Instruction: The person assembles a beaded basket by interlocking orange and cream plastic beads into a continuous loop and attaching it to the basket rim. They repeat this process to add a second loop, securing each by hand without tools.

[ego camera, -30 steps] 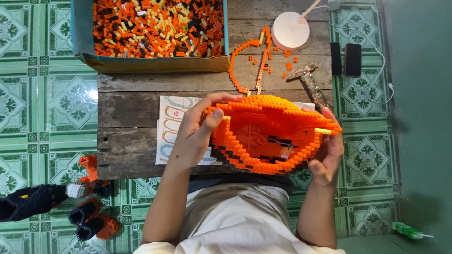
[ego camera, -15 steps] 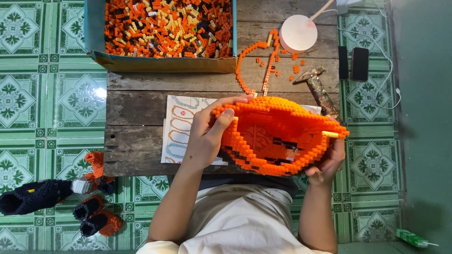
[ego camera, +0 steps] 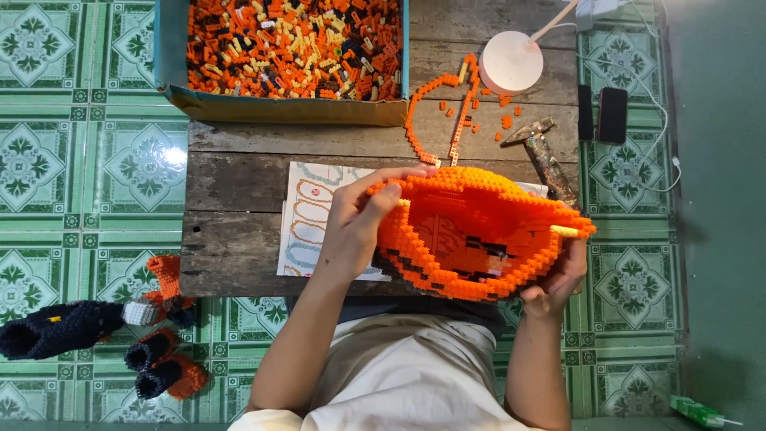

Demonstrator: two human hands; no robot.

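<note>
Near the middle of the frame, a big orange brick shell (ego camera: 479,235) is held up over the wooden table (ego camera: 239,199). It is gripped on its left rim by the left hand (ego camera: 355,227), with the thumb and fingers closed around the edge. Its lower right side is cupped from below by the right hand (ego camera: 558,279), and the fingers are curled under it.

Much of the build looks done. A deep round bowl shape has been made, many rows high, and some black and pale bricks are seen inside it at the bottom. The top is open, so more rows may be needed, but that is only a guess.

Plenty looks left to do. At the upper left of the frame, a blue-edged box (ego camera: 171,48) is filled with loose orange, black and cream bricks. A thin curved strip of orange bricks (ego camera: 427,112) is laid on the table above the shell, not joined to it. A few loose bricks (ego camera: 507,121) are scattered near a round white lamp base (ego camera: 511,62).

A paper guide sheet (ego camera: 307,219) is spread under the left hand. A hammer (ego camera: 542,152) is placed at the right, partly hidden by the shell. At the lower left, 2 or 3 small black and orange brick pieces (ego camera: 159,359) are left on the green tiled floor (ego camera: 80,160)
</note>
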